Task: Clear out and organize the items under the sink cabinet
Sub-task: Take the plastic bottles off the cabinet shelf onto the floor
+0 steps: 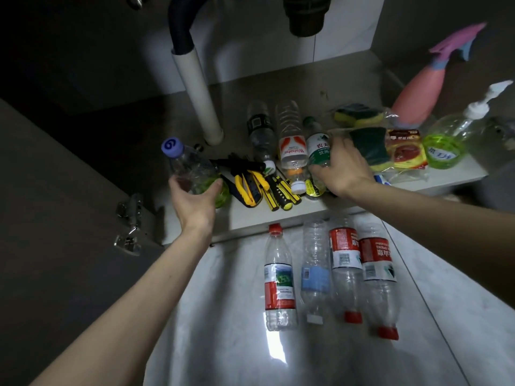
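My left hand (pixel 192 203) holds a clear bottle with a purple cap (pixel 184 165) upright at the cabinet's front left. My right hand (pixel 344 168) grips a green-labelled water bottle (pixel 317 149) lying on the cabinet floor (pixel 292 87). Beside it lie a red-and-white labelled bottle (pixel 292 146) and a dark-labelled bottle (pixel 259 132). Yellow-and-black pliers and screwdrivers (pixel 259 185) lie in between. Bagged sponges (pixel 365 132), a red-and-yellow packet (pixel 407 149), a green soap pump bottle (pixel 448 137) and a pink spray bottle (pixel 426 90) fill the right side. Several empty bottles (pixel 331 274) lie in a row on the tile floor.
A white drain pipe (pixel 200 96) with a dark hose stands at the cabinet's back left. A black sink trap (pixel 305 15) hangs above. The open left door with its metal hinges (pixel 129 224) stands at the left. Pale floor tiles (pixel 223 316) stretch in front.
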Tool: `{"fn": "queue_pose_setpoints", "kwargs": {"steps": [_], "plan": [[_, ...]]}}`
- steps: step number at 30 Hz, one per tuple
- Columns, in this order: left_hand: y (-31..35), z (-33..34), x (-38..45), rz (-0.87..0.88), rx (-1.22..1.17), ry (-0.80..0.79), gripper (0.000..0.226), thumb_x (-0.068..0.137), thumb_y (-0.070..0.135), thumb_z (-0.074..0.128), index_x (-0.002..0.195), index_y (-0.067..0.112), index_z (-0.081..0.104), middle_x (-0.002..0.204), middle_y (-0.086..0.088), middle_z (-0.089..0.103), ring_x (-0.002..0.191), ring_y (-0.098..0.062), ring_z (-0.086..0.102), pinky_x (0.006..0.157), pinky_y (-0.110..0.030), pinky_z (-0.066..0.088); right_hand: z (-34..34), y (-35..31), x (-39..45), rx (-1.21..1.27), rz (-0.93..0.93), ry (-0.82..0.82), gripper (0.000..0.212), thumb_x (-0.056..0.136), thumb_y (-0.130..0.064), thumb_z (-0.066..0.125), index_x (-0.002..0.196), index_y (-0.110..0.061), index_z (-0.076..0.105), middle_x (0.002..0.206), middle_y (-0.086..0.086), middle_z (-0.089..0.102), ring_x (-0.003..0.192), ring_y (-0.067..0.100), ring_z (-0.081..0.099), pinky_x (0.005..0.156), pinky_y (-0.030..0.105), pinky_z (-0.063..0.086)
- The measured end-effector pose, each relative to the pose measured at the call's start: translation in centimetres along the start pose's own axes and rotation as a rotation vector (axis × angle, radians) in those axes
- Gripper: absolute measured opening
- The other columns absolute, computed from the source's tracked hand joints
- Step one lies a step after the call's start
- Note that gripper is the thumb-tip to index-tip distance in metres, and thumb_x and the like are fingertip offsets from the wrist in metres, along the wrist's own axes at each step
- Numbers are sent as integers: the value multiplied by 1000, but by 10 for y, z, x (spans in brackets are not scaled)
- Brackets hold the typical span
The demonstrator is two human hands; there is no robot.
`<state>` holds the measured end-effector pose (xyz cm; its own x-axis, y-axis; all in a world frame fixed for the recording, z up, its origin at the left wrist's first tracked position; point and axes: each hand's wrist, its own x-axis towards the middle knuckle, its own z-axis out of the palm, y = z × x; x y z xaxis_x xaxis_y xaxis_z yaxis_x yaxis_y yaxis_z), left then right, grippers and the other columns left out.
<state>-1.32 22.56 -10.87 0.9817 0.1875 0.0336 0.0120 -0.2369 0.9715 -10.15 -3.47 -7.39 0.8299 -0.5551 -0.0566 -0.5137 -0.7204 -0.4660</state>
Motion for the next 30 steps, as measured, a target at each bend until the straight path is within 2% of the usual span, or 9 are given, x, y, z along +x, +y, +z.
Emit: {"fn": "queue_pose_setpoints", "kwargs": {"steps": [5, 8, 11, 14, 17, 20, 24, 27, 30], "plan": [[30, -13, -40, 133, -65, 62, 73, 68, 28, 90, 130, 23, 52, 109, 18, 60, 99, 2, 61, 87, -8, 46, 0, -3, 0, 64, 82, -26, 82, 79, -43, 81, 142, -13, 38, 142, 12, 46, 121, 35, 56, 95, 45, 49], [32, -29, -75, 216, -103, -14, 68, 71, 27, 89, 127, 29, 51, 112, 16, 62, 99, 6, 62, 80, -6, 47, -3, -7, 0, 212, 171, 29, 69, 80, -32, 81, 135, -13, 45, 134, 12, 54, 119, 35, 57, 95, 42, 48], [16, -46, -109, 260, -36, -110, 62, 73, 22, 88, 116, 45, 50, 108, 30, 62, 99, 10, 61, 79, -2, 45, -11, -8, -2, 438, 298, 96, 60, 82, -33, 76, 132, -13, 49, 130, 11, 59, 117, 35, 59, 97, 40, 49], [-7, -59, -135, 215, 51, -170, 62, 71, 29, 88, 115, 47, 49, 108, 32, 61, 102, 8, 59, 82, -4, 44, -22, -5, -18, 783, 389, 170, 66, 82, -37, 73, 139, -14, 47, 127, 6, 61, 113, 29, 61, 100, 46, 51], [-25, -64, -151, 104, 106, -193, 63, 65, 47, 85, 117, 41, 51, 106, 26, 63, 100, 5, 61, 82, -16, 46, -34, 2, -60, 1095, 337, 258, 71, 83, -38, 74, 144, -19, 44, 120, -7, 63, 110, 15, 64, 98, 40, 54], [-40, -62, -155, 50, 135, -252, 61, 67, 36, 88, 112, 49, 49, 105, 30, 64, 97, 8, 63, 76, -7, 48, -38, 20, -110, 1261, 279, 167, 82, 76, -46, 79, 146, -28, 41, 114, -10, 69, 105, 15, 71, 86, 35, 57], [-58, -52, -148, -34, 161, -292, 62, 68, 20, 91, 107, 41, 48, 98, 39, 62, 90, 16, 62, 70, 2, 44, -25, 42, -146, 1299, 357, -170, 89, 76, -32, 83, 151, -19, 36, 115, 7, 72, 98, 26, 75, 81, 45, 61], [-69, -44, -144, -92, 183, -276, 63, 65, 20, 92, 109, 33, 48, 93, 23, 67, 84, 17, 62, 65, 2, 44, -21, 57, -164, 1149, 240, -131, 64, 83, -11, 77, 138, -25, 48, 107, -9, 74, 95, 12, 74, 73, 26, 61], [-76, -40, -143, -118, 211, -275, 66, 65, 21, 92, 113, 29, 47, 96, 20, 65, 82, 17, 62, 63, 1, 45, -10, 80, -191, 1024, 194, -154, 62, 80, -4, 79, 127, -31, 50, 110, -10, 69, 99, 4, 69, 73, 21, 59]]}}
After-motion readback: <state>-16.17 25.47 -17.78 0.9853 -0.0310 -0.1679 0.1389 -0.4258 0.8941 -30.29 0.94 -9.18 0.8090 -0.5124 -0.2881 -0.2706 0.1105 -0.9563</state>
